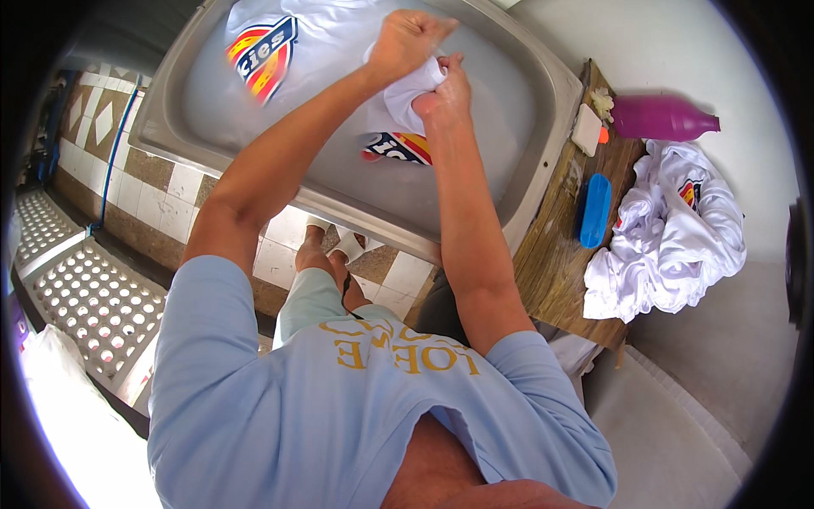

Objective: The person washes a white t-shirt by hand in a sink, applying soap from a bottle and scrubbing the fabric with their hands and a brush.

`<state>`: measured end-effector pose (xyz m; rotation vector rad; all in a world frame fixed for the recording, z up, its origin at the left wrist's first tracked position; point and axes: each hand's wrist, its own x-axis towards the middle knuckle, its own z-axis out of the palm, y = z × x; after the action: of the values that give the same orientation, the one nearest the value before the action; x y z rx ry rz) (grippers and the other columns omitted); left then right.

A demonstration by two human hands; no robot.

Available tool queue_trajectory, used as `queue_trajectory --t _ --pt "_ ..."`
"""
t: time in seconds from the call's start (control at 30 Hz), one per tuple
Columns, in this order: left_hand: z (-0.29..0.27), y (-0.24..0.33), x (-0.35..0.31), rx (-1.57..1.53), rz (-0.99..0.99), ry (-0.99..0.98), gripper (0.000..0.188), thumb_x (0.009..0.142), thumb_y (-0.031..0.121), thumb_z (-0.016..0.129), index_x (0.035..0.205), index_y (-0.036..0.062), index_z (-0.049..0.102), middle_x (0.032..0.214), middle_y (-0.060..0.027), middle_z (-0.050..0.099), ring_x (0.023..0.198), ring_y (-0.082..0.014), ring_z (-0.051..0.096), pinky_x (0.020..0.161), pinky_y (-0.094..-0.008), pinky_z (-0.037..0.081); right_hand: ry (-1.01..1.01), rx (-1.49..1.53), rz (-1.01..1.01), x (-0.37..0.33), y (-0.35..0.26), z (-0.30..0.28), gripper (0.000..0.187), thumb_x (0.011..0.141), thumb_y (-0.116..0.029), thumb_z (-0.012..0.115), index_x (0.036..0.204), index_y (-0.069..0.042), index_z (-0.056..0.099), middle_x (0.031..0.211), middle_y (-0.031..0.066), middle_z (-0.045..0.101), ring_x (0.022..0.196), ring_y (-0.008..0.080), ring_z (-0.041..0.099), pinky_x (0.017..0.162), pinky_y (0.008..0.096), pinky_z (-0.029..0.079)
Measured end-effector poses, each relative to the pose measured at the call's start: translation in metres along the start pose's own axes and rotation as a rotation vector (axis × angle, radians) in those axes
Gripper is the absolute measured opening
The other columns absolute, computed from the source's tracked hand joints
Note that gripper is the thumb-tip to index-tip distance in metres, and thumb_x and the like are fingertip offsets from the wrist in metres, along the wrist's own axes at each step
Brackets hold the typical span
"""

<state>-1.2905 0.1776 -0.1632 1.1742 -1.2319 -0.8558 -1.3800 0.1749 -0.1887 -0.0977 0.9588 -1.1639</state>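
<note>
A wet white T-shirt [315, 34] with a red, yellow and dark blue printed emblem lies in cloudy water in a metal sink basin [543, 170]. My right hand [448, 92] is closed on a bunched part of the white cloth, which wraps round by its wrist. Just above and to the left, my left hand [411, 41] is curled into a fist over the same cloth, its fingertips smeared by motion. The two hands are close together above the water. A second part of a like emblem [398, 148] shows below the cloth, beside my right forearm.
Right of the basin, a wooden board [551, 254] carries a blue plastic tray-like piece [596, 210], a whitish block [587, 130], a purple bottle [661, 117] and a heap of white shirts [670, 237]. Perforated grey panels [97, 297] stand at left, by the tiled floor [153, 204].
</note>
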Motion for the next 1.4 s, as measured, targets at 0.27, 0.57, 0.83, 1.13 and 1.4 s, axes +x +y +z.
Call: queue_trajectory --t 0.27,0.57,0.83,1.13,1.4 --pt "-0.004 0.000 -0.002 0.453 0.218 -0.101 0.018 0.077 0.007 0.064 0.063 0.0045 0.052 0.060 -0.0097 0.056 0.056 -0.0264 0.057 0.062 -0.0358 0.052 -0.188 0.050 0.041 -0.008 0.013 -0.006 0.026 0.097 -0.033 0.045 0.106 -0.010 0.053 0.103 0.0063 0.060 0.097 0.0230 0.059 0.084 0.0371 0.049" --pt "0.004 0.000 -0.020 0.517 0.490 -0.184 0.005 0.078 0.008 0.059 0.077 0.0061 0.064 0.079 -0.0109 0.068 0.072 -0.0273 0.066 0.062 -0.0361 0.053 -0.399 -0.030 0.098 0.023 0.010 -0.026 0.039 0.098 -0.043 0.039 0.112 -0.010 0.053 0.110 0.0085 0.058 0.106 0.0248 0.057 0.091 0.0422 0.047" --pt "0.039 0.005 -0.034 0.477 0.684 -0.175 0.009 0.079 0.007 0.058 0.081 0.0066 0.067 0.079 -0.0125 0.067 0.073 -0.0286 0.067 0.066 -0.0378 0.054 -0.784 0.059 0.034 0.044 -0.003 -0.056 0.030 0.098 -0.035 0.046 0.114 -0.012 0.053 0.114 0.0071 0.059 0.109 0.0236 0.056 0.093 0.0416 0.046" --pt "0.020 -0.003 -0.019 0.398 0.521 -0.075 0.017 0.079 0.008 0.061 0.063 0.0072 0.057 0.068 -0.0129 0.063 0.061 -0.0309 0.062 0.063 -0.0374 0.052 -0.350 -0.023 -0.073 0.012 0.002 -0.023 0.030 0.098 -0.033 0.046 0.109 -0.007 0.056 0.108 0.0070 0.060 0.102 0.0230 0.059 0.091 0.0383 0.048" --pt "-0.007 -0.014 0.004 0.305 0.188 0.022 0.016 0.071 0.011 0.068 0.061 0.0071 0.058 0.066 -0.0115 0.063 0.059 -0.0312 0.062 0.051 -0.0364 0.050 -0.090 -0.077 -0.039 -0.011 0.007 0.005 0.030 0.100 -0.033 0.039 0.105 -0.010 0.057 0.107 0.0073 0.060 0.100 0.0222 0.059 0.089 0.0390 0.049"
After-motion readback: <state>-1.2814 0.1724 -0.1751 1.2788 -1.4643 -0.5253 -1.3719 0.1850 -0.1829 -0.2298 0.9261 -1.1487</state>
